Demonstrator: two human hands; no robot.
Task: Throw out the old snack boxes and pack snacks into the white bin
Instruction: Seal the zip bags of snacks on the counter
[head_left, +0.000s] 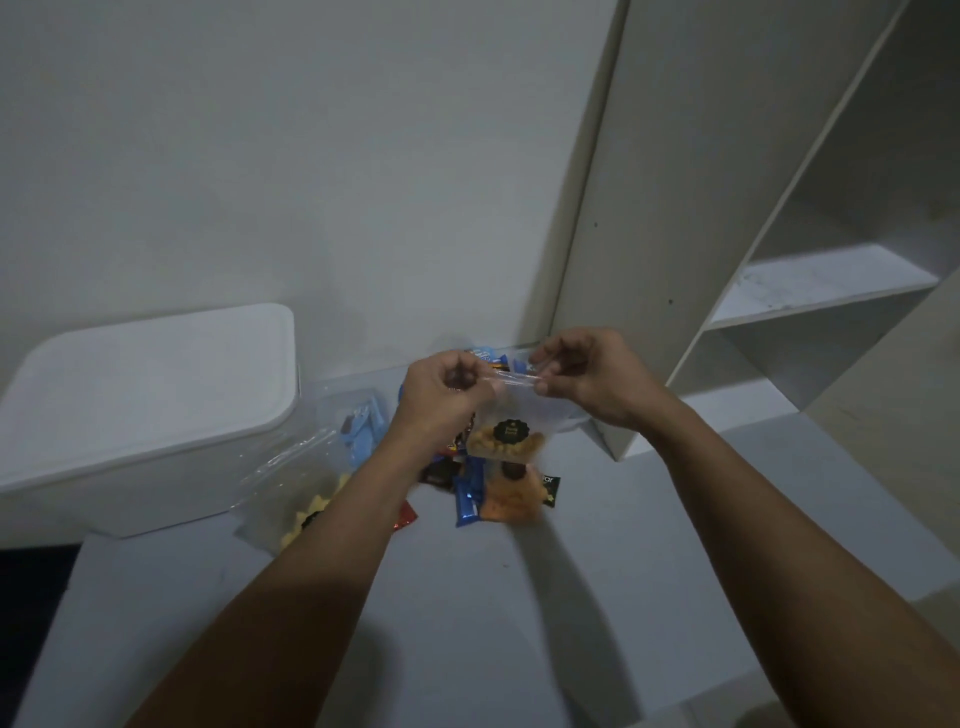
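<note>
At frame centre, the left hand (441, 395) and right hand (587, 379) pinch the top edge of a clear plastic snack bag with black round label (506, 434); fingertips are blurred, wrappers beneath partly hidden.

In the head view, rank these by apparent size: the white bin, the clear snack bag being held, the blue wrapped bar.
1. white bin
2. clear snack bag, lifted nearer the camera, so somewhat flattered
3. blue wrapped bar

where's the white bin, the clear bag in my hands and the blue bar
white bin (145, 374), head view, on its closed lid
clear bag (506, 431), head view, on its black label
blue bar (467, 496), head view, mid wrapper
</note>
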